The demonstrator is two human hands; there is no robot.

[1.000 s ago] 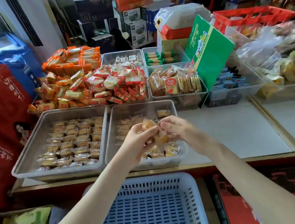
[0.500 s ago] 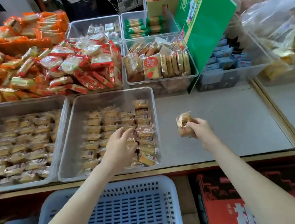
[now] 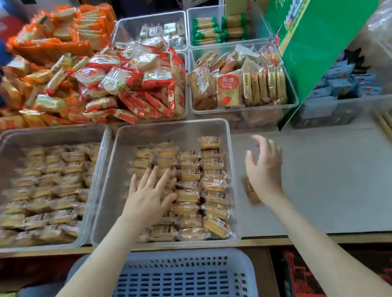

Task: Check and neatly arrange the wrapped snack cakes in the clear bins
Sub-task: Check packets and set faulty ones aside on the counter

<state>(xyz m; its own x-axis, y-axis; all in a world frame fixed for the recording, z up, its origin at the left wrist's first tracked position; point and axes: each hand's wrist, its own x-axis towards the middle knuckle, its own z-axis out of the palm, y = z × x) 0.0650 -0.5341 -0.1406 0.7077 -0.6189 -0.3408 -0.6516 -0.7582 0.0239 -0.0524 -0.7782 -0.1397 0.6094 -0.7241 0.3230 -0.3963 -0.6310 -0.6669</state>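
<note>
— Since half a second ago the single wrapped cake [image 3: 250,191] has left the right hand [image 3: 265,171]. It now lies flat on the grey counter [image 3: 332,179], just right of the middle clear bin [image 3: 162,133].

— And the hand itself?

— It hangs over the counter with the palm turned left, fingers loosely spread and holding nothing. The cake sits by the heel of that hand and is partly hidden behind it. I cannot tell whether skin touches the wrapper.

— Where is the left hand [image 3: 150,197]?

— Inside the middle bin, fingers fanned out and laid flat on the rows of wrapped cakes [image 3: 209,171]. It grips none of them.

— How do those rows lie?

— Side by side, filling the near and right part of the bin. The right-hand column reaches furthest back, and the cake at the near right corner sits askew.

— And around that?

— A second clear bin [image 3: 37,138] stands just beside it on the left, with rows of similar cakes, blurred. Behind both are a heap of red-wrapped snacks [image 3: 135,81] and a bin of packs stood on edge [image 3: 239,87]. A green box [image 3: 318,20] stands tilted at that bin's right side. Below the counter's near edge is a blue slotted basket [image 3: 174,289], between the two forearms.
</note>
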